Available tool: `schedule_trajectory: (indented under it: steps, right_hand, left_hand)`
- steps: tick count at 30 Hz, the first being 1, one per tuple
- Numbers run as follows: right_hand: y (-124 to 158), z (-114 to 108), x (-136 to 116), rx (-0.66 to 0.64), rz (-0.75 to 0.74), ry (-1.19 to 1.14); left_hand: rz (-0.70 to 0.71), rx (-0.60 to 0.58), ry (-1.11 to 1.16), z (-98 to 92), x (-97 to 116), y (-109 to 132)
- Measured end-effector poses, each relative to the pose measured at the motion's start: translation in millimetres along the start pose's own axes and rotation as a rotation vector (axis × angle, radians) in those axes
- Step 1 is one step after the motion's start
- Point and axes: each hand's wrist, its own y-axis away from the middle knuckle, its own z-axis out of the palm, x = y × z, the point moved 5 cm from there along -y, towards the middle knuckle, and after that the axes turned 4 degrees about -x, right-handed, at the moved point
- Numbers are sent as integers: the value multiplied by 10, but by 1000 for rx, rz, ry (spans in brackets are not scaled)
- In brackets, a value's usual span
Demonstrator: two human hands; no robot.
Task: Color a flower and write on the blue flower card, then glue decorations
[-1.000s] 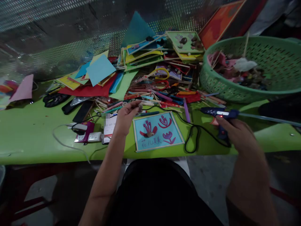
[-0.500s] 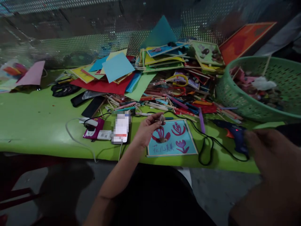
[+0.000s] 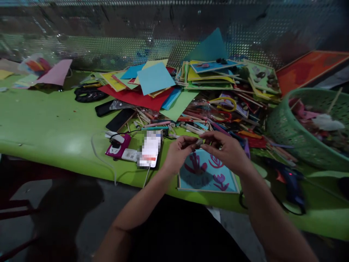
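Note:
My left hand (image 3: 178,153) and my right hand (image 3: 227,150) meet above a small framed blue picture (image 3: 208,174) with red and purple flower cut-outs. Both pinch a small grey stone-like piece (image 3: 199,142) between their fingertips. The picture lies flat at the near edge of the green table (image 3: 49,123). A blue glue gun (image 3: 290,180) with a red light lies on the table to the right of my right forearm, with its black cord beside it.
A phone (image 3: 149,151) and a pink charger block (image 3: 118,145) lie left of my hands. Behind them spreads a heap of coloured paper (image 3: 154,78), sticks and framed pictures. A green basket (image 3: 305,127) of scraps stands at the right. Black scissors (image 3: 88,94) lie at the back left.
My right hand has let go of the glue gun, which now lies on the table, and has come left to join my left hand on the small piece. The view has shifted left.

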Motion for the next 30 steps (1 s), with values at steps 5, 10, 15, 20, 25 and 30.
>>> schedule_trajectory:
  steps: [5, 10, 15, 20, 25, 30]
  right_hand:
    - [-130, 103, 146, 4, 71, -287]
    - [-139, 66, 341, 100, 169, -676]
    - [-80, 41, 389, 112, 192, -727]
    - [-34, 85, 357, 101, 175, -684]
    - [27, 150, 326, 84, 187, -624]
    - [58, 207, 307, 59, 182, -562]
  left_hand:
    - [72, 40, -92, -5, 49, -18]
    - [103, 227, -23, -149, 59, -10]
    - [102, 246, -301, -197, 106, 57]
    - [96, 43, -544, -44, 103, 65]
    - [144, -34, -600, 23, 66, 60]
    - [167, 28, -576, 0, 45, 92]
